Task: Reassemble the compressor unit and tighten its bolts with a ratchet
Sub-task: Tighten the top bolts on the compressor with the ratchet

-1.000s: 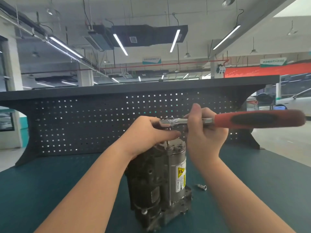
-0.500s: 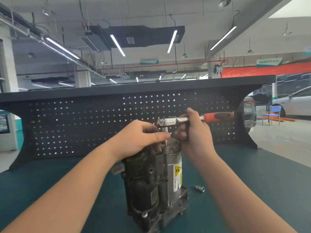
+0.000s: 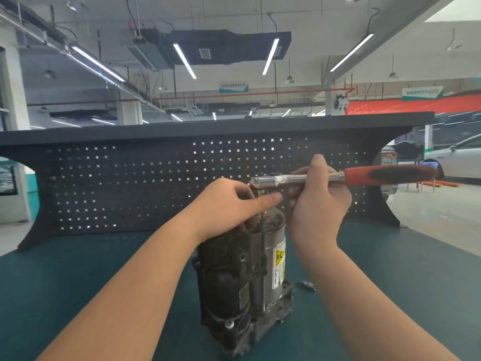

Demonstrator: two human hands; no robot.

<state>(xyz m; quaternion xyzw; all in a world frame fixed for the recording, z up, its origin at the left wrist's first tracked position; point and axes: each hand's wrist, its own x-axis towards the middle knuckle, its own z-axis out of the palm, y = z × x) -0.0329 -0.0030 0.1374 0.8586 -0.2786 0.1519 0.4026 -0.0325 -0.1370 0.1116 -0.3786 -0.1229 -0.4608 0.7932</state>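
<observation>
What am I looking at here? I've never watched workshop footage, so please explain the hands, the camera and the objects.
No machine is at work: a person's bare hands do it, filmed by a camera worn on the head, looking forward and down. The compressor unit stands upright on the green bench top. The left hand rests on its top, near the ratchet's head. The right hand pinches the ratchet on its metal shaft; its red grip sticks out rightward. A small metal part lies beside the unit. A dark pegboard stands behind.

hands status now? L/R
Left hand: holds the top of the compressor.
Right hand: grips the ratchet by its metal shaft.
</observation>
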